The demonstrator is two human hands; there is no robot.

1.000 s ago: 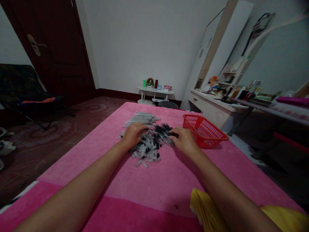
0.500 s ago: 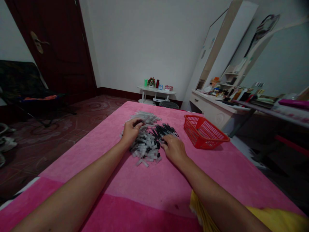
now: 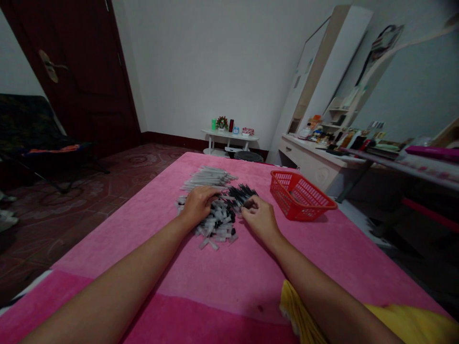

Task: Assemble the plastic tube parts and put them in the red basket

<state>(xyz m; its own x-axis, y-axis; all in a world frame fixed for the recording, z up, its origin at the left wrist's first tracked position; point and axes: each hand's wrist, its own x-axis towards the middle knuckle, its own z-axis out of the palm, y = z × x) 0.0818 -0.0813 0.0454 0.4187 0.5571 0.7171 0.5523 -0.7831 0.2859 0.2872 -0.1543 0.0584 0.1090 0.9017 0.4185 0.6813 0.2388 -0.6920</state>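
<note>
A heap of small clear and black pen parts (image 3: 218, 222) lies on a pink cloth-covered table (image 3: 222, 277). Behind it sit a row of clear pen barrels (image 3: 208, 177) and a bunch of thin black refills (image 3: 242, 193). My left hand (image 3: 198, 204) rests palm down on the left side of the heap, its fingers curled over the parts. My right hand (image 3: 258, 217) is at the heap's right edge, fingers pinched on a small dark part beside the black refills.
A red plastic basket (image 3: 301, 197) stands on the table to the right of the heap. Yellow cloth (image 3: 405, 320) lies at the near right corner. Beyond are a dark door, a folding chair, a small white side table and a cluttered dresser.
My left hand has drawn back from the clear barrels onto the heap. My right hand has lifted off the heap's near right edge and pinched a part next to the black refills.
</note>
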